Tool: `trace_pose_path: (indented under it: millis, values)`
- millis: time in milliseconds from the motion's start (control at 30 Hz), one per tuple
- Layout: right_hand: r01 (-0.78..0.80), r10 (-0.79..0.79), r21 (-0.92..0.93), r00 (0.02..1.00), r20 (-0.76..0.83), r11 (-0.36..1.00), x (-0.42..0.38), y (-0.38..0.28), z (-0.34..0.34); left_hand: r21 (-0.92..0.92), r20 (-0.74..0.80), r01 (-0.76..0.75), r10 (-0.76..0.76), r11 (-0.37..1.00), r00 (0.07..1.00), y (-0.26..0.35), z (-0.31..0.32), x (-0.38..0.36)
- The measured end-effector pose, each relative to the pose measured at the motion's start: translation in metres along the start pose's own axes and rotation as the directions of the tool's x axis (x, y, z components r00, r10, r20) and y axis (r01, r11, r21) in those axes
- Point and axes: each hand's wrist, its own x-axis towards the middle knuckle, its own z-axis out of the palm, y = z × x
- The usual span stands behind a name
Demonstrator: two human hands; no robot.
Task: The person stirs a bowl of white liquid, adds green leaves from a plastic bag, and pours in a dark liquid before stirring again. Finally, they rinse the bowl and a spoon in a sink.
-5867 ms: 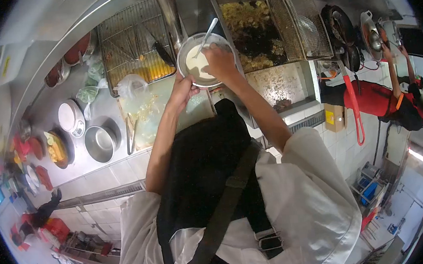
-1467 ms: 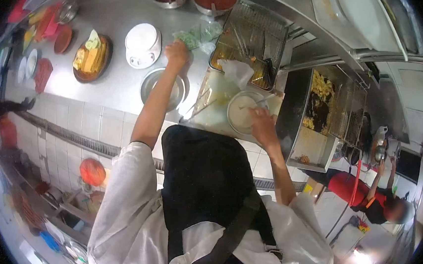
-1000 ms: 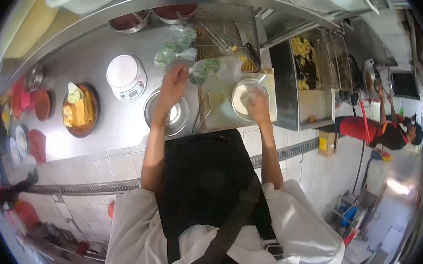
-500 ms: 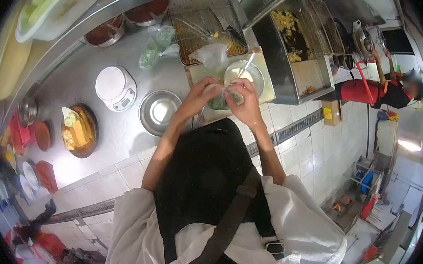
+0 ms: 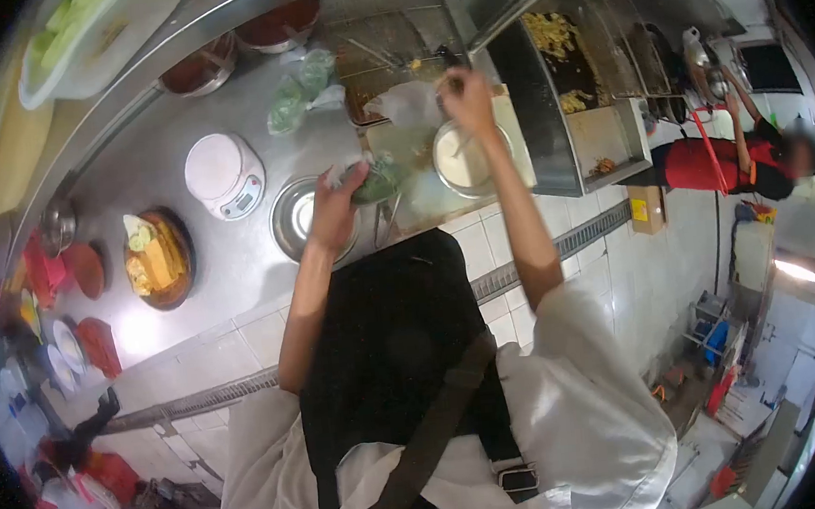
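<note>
My left hand (image 5: pixel 335 210) is closed on a clear plastic bag of green stuff (image 5: pixel 378 182), just above the edge of a steel bowl (image 5: pixel 289 227). Farther right, my right hand (image 5: pixel 468 101) is raised above a round container of white cream (image 5: pixel 461 167) with a utensil in it. Its fingers are closed around something I cannot make out. Beneath lies a pale board (image 5: pixel 516 141). An empty-looking plastic bag (image 5: pixel 405 104) rests beside the right hand, at the edge of a wire-rack tray (image 5: pixel 354 67).
A white scale (image 5: pixel 221 173), a plate of food (image 5: pixel 161 259), green bags (image 5: pixel 295 96) and red sauce pots (image 5: pixel 280 27) stand on the steel counter. A fryer (image 5: pixel 604 134) is at right, beyond it a person in red (image 5: pixel 707 164).
My hands have moved apart. The left went left with the bag of green stuff, and the right rose up and away to the far side of the cream container.
</note>
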Motion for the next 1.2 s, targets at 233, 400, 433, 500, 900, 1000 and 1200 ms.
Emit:
trace_pose_path:
  millis: [233,400,433,500,900,1000,1200]
  values:
    - [-0.213,0.294,-0.701,0.956,-0.005,0.68,0.089,0.047,0.058,0.178,-0.16,-0.108,0.137,0.978,0.978,0.021,-0.018,-0.001]
    - [0.376,-0.382,0.098,0.922,0.056,0.921,-0.015,-0.049,0.016,0.27,-0.148,-0.165,0.211,0.949,0.966,0.025,-0.015,-0.004]
    - [0.315,-0.387,0.349,0.908,0.161,0.883,-0.04,-0.065,0.015,0.269,-0.146,-0.162,0.207,0.949,0.967,0.021,-0.015,-0.002]
    - [0.371,-0.434,0.377,0.896,0.096,0.849,-0.075,-0.103,0.002,0.376,-0.181,-0.181,0.264,0.909,0.947,0.013,-0.017,0.004]
    - [0.367,-0.391,0.155,0.903,0.178,0.917,-0.114,-0.078,0.006,0.887,0.424,-0.423,0.687,-0.183,0.59,0.008,0.018,-0.01]
    - [0.437,-0.435,0.031,0.882,0.183,0.899,-0.123,-0.081,-0.001,0.839,0.527,-0.53,0.435,-0.125,0.73,0.007,0.012,-0.009]
    - [0.57,-0.543,-0.027,0.795,0.272,0.821,-0.136,-0.077,-0.015,0.784,0.546,-0.594,0.254,0.182,0.798,0.002,0.004,-0.008]
